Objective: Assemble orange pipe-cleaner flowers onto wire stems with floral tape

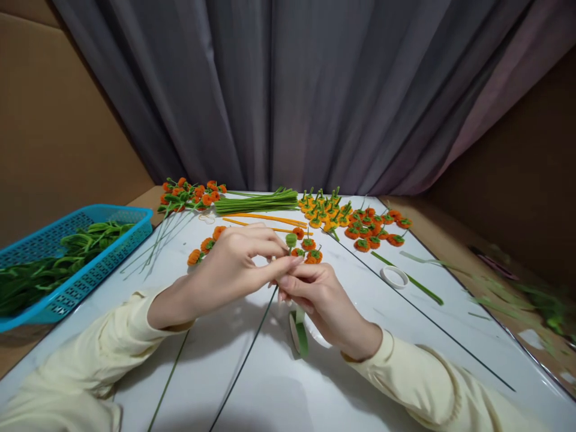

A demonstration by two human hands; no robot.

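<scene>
Both my hands meet at the middle of the view, fingertips pinched together. My left hand [238, 261] grips a thin dark green stem [249, 351] that runs down toward the near edge. A small round green bud [291, 240] stands just above the fingertips. My right hand [317, 294] pinches close beside it; what lies between its fingers is too small to make out. Below the right hand hangs a roll of green tape [298, 333], with a strip rising toward the fingers. Small orange flower heads [308, 244] lie just behind the hands.
A blue basket [146, 219] with green leaves stands at the left. Green stems [256, 203], yellow flower heads [326, 210] and orange ones [369, 225] lie at the back of the white table [360, 360]. A white ring [394, 277] and a long wire [432, 324] are at the right.
</scene>
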